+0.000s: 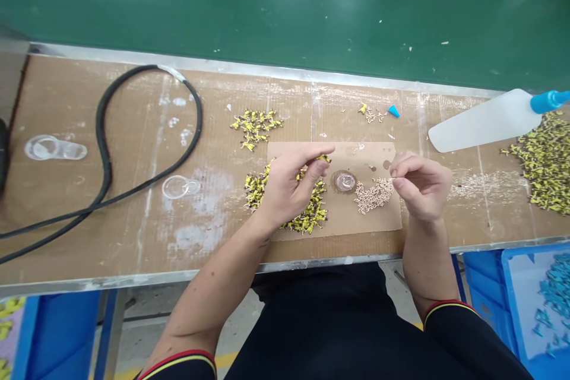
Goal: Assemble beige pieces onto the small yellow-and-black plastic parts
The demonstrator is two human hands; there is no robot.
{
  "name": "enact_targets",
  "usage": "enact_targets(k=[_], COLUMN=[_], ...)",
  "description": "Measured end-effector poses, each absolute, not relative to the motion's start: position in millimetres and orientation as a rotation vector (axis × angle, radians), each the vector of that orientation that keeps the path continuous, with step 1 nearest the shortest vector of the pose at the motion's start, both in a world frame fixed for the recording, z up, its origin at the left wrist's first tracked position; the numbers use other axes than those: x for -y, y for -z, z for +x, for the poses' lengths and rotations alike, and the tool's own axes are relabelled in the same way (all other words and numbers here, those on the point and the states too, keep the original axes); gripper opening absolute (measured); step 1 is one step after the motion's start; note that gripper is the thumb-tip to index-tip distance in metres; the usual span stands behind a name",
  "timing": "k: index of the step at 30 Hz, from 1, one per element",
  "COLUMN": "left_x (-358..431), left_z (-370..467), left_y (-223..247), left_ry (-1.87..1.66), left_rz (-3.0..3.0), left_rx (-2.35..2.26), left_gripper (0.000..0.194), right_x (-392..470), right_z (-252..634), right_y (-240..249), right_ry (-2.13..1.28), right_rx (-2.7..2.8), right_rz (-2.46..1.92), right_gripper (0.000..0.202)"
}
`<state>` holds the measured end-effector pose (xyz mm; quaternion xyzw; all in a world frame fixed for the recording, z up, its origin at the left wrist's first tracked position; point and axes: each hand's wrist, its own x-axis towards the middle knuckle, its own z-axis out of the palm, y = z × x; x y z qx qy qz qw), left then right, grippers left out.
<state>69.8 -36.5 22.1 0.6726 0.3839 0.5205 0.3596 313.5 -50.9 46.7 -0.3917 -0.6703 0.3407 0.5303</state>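
Observation:
My left hand (291, 184) is closed in a pinch over a pile of small yellow-and-dark plastic figures (309, 219). Between its thumb and forefinger shows a small yellow figure (325, 158). To the right, my right hand (423, 184) pinches its thumb and forefinger together; what sits at the fingertips is too small to make out. Just left of those fingertips lies a heap of tiny pale pink pieces (374, 196). A small round clear dish (345, 181) stands between the two hands on a cardboard sheet (351, 224).
More yellow figures (256, 124) lie behind, with a large heap (545, 166) far right. A white squeeze bottle (487, 122) lies there; a blue cap (393, 111) is nearer the middle. A black cable (103, 142) loops left, near clear plastic pieces (56, 148). Blue bins (490, 291) stand below the edge.

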Motion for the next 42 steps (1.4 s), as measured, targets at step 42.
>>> enact_targets(k=[42], left_x=[58.9], left_z=[90.0], left_y=[-23.5], left_ry=[-0.884], left_rz=[0.858], left_rx=[-0.477], left_gripper=[0.023], right_x=[63.6], right_z=[271.6], right_y=[-42.2], right_ry=[-0.809], right_rx=[1.759], right_rz=[-0.768], right_gripper=[0.013])
